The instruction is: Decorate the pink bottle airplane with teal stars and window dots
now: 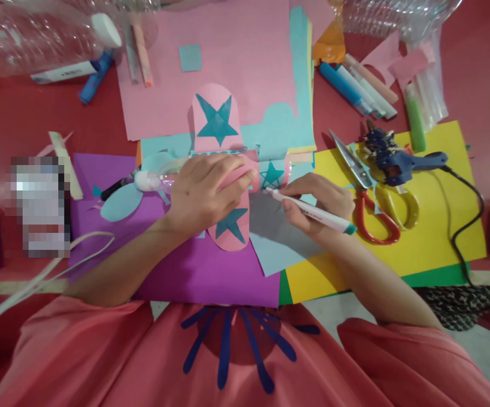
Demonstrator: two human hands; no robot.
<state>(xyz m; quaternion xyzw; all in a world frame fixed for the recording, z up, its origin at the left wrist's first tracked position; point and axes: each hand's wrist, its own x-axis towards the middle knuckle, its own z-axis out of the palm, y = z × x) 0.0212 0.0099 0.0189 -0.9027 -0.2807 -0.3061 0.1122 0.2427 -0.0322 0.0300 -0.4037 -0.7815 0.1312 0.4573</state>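
The left hand (205, 192) lies palm-down across the middle of a bottle plane (222, 169) – a clear bottle with its white cap (145, 181) at nine o'clock of the hand, and pink paper wings bearing teal stars running from twelve to six o'clock under the fingers, which are pressed together over the body. At three o'clock of it the right hand (315, 206) pinches a white marker (308, 210), its tip touching the plane's side just beside the left fingertips. The plane rests on a purple sheet (177, 271), overlapping a light-blue sheet to the right; bare purple paper lies open toward six o'clock. Farther right, on a yellow sheet (440, 226), lie red-handled scissors (366, 192) and a blue glue gun (402, 164) – well apart from the hands
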